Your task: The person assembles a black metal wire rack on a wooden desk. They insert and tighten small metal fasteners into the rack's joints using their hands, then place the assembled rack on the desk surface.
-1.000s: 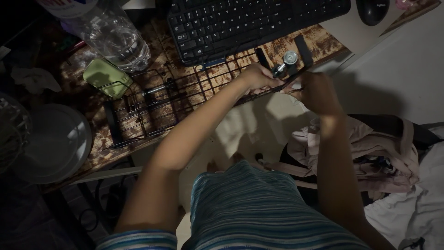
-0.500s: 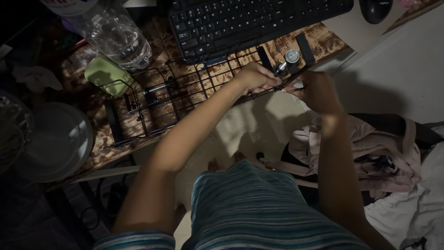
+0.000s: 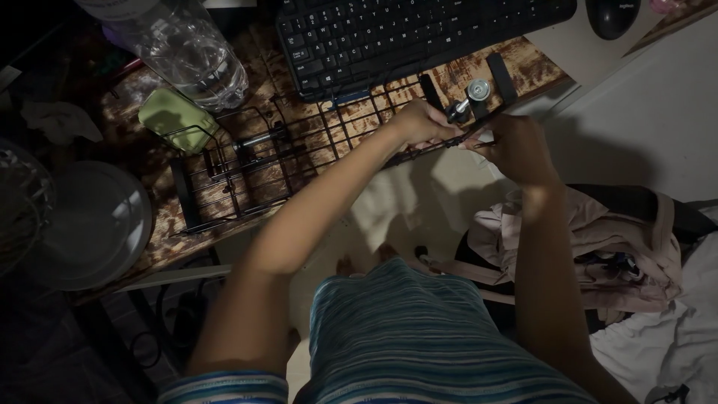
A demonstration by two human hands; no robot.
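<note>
A black wire rack (image 3: 299, 150) lies flat on the worn, blotchy wooden desk (image 3: 149, 247), its thin bars forming a grid of long rectangles with a raised frame at the far-left end and a flat black strip along that edge. The left hand (image 3: 422, 123) curls over the rack's near-right corner, fingers closed around the outer bar. The right hand (image 3: 516, 146) sits just beside it, fingertips pinched together on the same dark edge bar (whether they also hold something small is too dim to tell). Just beyond the fingers of both hands stands a silver clamp knob (image 3: 473, 93) between two black brackets at the desk's rim. Past the left knuckles rests a black keyboard (image 3: 404, 34), overlapping the rack's far side. Well off to the left of both hands stand a clear plastic bottle (image 3: 183, 49) and a green pouch (image 3: 176, 120), touching the rack's end.
</note>
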